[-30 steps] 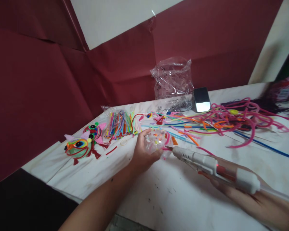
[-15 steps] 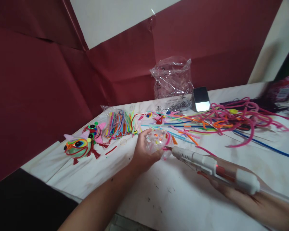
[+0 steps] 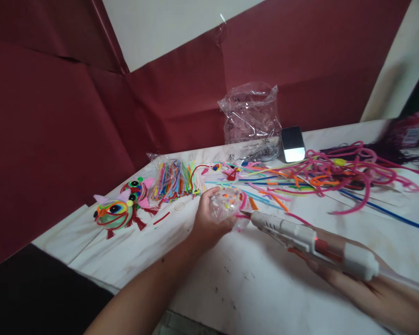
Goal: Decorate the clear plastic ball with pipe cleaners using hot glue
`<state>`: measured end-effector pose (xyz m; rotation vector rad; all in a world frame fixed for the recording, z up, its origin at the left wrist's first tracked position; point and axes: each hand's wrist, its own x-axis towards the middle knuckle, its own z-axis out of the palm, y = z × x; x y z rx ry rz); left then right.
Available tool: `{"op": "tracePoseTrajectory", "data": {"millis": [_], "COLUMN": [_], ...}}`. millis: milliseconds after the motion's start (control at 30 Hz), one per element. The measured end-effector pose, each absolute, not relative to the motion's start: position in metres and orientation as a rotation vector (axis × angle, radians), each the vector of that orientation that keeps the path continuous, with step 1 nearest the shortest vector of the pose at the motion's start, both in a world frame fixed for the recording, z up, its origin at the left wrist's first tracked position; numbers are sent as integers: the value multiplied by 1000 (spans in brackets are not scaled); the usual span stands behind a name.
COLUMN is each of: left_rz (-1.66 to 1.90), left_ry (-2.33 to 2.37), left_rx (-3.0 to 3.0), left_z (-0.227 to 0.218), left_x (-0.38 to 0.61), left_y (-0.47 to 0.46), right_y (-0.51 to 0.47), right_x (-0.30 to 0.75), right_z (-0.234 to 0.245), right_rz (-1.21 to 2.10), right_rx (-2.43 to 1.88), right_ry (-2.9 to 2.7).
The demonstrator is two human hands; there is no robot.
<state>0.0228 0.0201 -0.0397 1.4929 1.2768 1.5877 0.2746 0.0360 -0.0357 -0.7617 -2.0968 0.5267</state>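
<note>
My left hand (image 3: 211, 216) is closed around a clear plastic ball (image 3: 226, 204) with orange and pink bits on it. A pink strip runs along the ball's right side. In my right hand (image 3: 330, 272) is a white glue gun (image 3: 289, 235), held with its nozzle pointing left. The nozzle tip is at the ball's right side, close to the pink strip; whether it touches cannot be made out. A clear glue stick (image 3: 405, 284) sticks out of the gun's back end. My right fingers are mostly hidden behind the gun.
On the white table (image 3: 153, 265), two decorated animal-like figures (image 3: 113, 211) stand at left. Behind are a bundle of coloured pipe cleaners (image 3: 174, 179), a clear plastic bag (image 3: 249, 116) and a lit lamp (image 3: 292, 145). Tangled pink pipe cleaners (image 3: 365, 186) lie at right.
The glue gun and my right hand have shifted very slightly to the right. My left hand keeps its hold on the ball.
</note>
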Motion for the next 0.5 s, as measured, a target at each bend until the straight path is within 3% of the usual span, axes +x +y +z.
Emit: {"op": "tracePoseTrajectory", "data": {"millis": [500], "left_rz": [1570], "left_ry": [1294], "left_rx": [1498], "left_z": [-40], "left_x": [23], "left_y": [21], "right_y": [43], "right_x": [283], "right_z": [-47], "right_rz": [618], "right_rx": [-631], "right_ry": [-2276]}}
